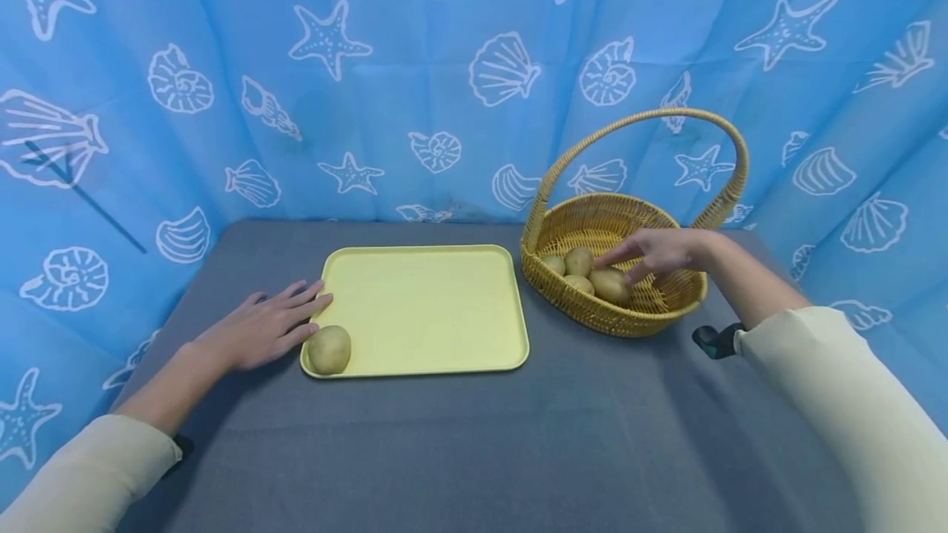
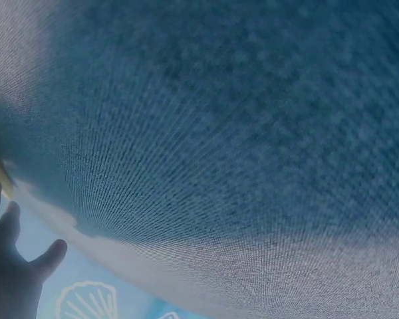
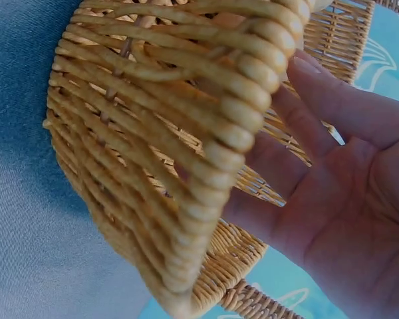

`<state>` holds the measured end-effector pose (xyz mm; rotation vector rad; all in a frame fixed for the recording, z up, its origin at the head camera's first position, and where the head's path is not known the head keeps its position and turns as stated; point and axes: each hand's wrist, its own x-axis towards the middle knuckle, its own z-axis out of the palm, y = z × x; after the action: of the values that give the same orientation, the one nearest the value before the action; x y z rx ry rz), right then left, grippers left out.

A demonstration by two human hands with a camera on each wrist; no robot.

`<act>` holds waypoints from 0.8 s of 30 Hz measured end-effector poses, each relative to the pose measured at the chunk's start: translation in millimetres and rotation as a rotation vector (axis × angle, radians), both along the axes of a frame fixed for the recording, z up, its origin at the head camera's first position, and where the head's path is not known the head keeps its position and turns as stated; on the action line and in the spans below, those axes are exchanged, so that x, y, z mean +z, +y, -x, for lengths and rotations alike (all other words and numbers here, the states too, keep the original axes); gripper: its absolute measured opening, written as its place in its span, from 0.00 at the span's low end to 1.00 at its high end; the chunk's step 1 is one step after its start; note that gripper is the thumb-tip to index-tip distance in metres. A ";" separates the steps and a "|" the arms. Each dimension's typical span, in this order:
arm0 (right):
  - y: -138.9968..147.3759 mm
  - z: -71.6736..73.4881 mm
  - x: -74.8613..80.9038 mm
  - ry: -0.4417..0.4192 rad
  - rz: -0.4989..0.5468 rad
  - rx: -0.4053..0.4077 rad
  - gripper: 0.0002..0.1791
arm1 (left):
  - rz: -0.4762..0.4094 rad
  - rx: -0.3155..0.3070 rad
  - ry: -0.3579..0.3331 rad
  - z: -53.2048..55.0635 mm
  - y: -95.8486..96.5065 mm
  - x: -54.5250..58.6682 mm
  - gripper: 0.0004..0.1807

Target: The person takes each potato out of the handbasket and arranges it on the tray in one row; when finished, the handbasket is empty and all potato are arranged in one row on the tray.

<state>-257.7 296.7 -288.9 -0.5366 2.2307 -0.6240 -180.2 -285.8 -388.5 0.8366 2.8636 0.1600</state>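
A potato (image 1: 329, 349) sits in the near left corner of the yellow tray (image 1: 422, 311). My left hand (image 1: 270, 323) lies at the tray's left edge with its fingers spread, beside that potato. In the left wrist view only part of the left hand (image 2: 16, 259) shows, dark against the light. Several potatoes (image 1: 579, 261) are grouped in the left part of the wicker basket (image 1: 615, 323). Over the basket's rim reaches my right hand (image 1: 662, 253), its extended fingers and thumb at the nearest potatoes. The right wrist view has the hand (image 3: 339, 193) behind the woven wall, which hides the fingertips.
The basket's tall arched handle (image 1: 644, 118) rises above the right hand. Both containers stand on a grey cloth-covered table (image 1: 474, 451), the basket right of the tray. A blue curtain (image 1: 415, 105) with white shells and starfish hangs behind and at the sides.
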 end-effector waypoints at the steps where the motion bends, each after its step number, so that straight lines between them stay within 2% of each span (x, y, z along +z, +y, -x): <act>1: 0.1 0.8 -0.4 -0.021 -0.002 -0.015 0.32 | 0.000 -0.001 0.000 0.2 0.2 0.0 0.33; 3: -0.4 2.0 -1.1 -0.051 -0.009 -0.041 0.33 | -0.002 0.001 -0.001 0.2 0.7 0.6 0.33; 5: -1.6 3.2 -2.0 -0.043 -0.022 -0.038 0.35 | -0.002 0.000 -0.002 0.0 0.9 1.2 0.33; 12: -9.1 4.4 -6.2 0.126 -0.074 0.066 0.39 | -0.003 0.003 -0.006 0.6 1.0 1.2 0.33; 15: -9.0 5.0 -7.3 0.078 -0.066 0.030 0.40 | -0.005 0.003 -0.006 1.2 0.7 0.8 0.32; 20: -8.8 5.3 -8.1 -0.101 -0.043 -0.115 0.41 | -0.006 -0.003 -0.002 1.2 0.6 0.0 0.32; 24: -9.6 4.8 -9.4 -0.118 -0.034 -0.137 0.42 | -0.007 -0.003 0.003 1.3 0.4 -1.1 0.32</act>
<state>-262.5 287.0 -298.3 -0.3232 2.1749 -0.6683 -181.5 -285.4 -389.6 0.8431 2.8660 0.1684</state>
